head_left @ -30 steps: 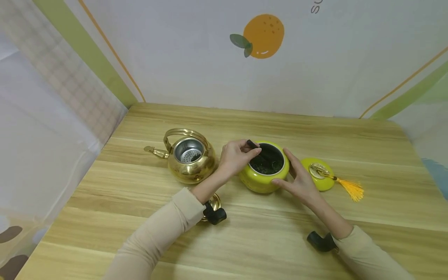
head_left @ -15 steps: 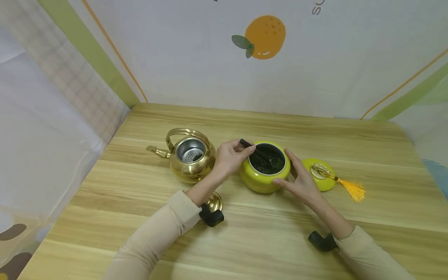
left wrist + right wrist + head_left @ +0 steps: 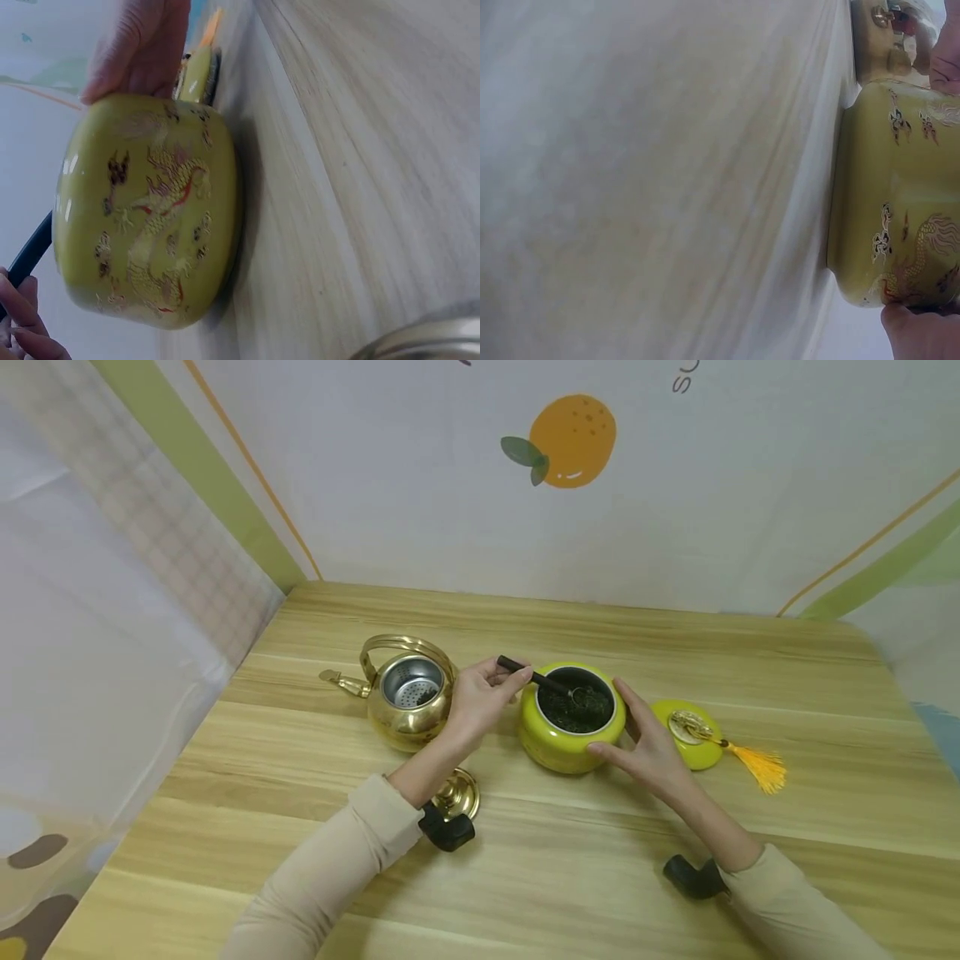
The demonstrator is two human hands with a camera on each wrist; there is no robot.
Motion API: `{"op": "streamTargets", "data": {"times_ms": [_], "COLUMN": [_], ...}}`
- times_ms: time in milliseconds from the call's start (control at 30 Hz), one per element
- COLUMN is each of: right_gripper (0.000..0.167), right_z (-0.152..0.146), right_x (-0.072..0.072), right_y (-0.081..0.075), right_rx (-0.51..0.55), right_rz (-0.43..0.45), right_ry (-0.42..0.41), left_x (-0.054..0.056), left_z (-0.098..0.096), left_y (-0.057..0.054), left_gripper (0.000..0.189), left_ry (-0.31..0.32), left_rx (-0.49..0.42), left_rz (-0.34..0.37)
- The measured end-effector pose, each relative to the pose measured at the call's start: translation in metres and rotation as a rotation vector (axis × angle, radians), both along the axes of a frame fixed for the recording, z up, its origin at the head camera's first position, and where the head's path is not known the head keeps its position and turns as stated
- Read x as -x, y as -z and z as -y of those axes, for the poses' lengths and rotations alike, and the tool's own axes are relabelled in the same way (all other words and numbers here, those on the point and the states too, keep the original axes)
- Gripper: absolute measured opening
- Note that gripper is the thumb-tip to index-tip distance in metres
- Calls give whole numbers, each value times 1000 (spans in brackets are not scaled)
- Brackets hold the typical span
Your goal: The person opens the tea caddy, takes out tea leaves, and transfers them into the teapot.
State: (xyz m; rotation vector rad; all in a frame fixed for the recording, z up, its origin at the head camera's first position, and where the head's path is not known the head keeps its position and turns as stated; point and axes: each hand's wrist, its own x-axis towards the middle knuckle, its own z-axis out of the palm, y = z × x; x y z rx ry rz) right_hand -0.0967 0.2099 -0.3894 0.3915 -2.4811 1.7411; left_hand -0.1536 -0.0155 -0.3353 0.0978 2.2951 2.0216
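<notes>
In the head view my left hand [image 3: 480, 697] pinches the black handle of a spoon [image 3: 528, 673], which slants down to the right into a yellow jar [image 3: 562, 753]. Its round wire-like end lies over dark tea leaves [image 3: 579, 718] inside the jar. My right hand [image 3: 651, 753] grips the jar's right side, thumb at the front and fingers behind. Gold dragons decorate the jar wall in both wrist views. Left of the jar stands a gold teapot [image 3: 408, 728] without its lid; some leaves lie in its perforated metal strainer [image 3: 409, 693].
The jar's yellow lid [image 3: 703, 755], with an orange tassel [image 3: 757, 767], lies right of the right hand. The gold teapot lid [image 3: 461, 793] sits on the wooden table [image 3: 555, 860] beside the left wrist. A printed curtain [image 3: 420, 485] hangs behind the table.
My left hand has drawn the spoon leftward and partly up, so its round end now shows in the jar mouth. My right hand keeps its grip on the jar.
</notes>
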Motion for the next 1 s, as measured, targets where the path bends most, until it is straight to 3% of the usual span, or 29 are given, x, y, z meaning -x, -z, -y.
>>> {"op": "streamTargets", "data": {"times_ms": [400, 1000], "right_gripper": [90, 92], "right_z": [0, 1], "right_x": [0, 1], "right_y": [-3, -8], "right_rx": [-10, -59], "right_rz": [18, 30], "right_ry": [-8, -15], "left_x": [-6, -22], "left_z": [-2, 2], "left_y": [-9, -27], "left_gripper": [21, 21], "left_ry": [-63, -48], "left_rx": [-123, -206], "left_rz": [39, 32]}}
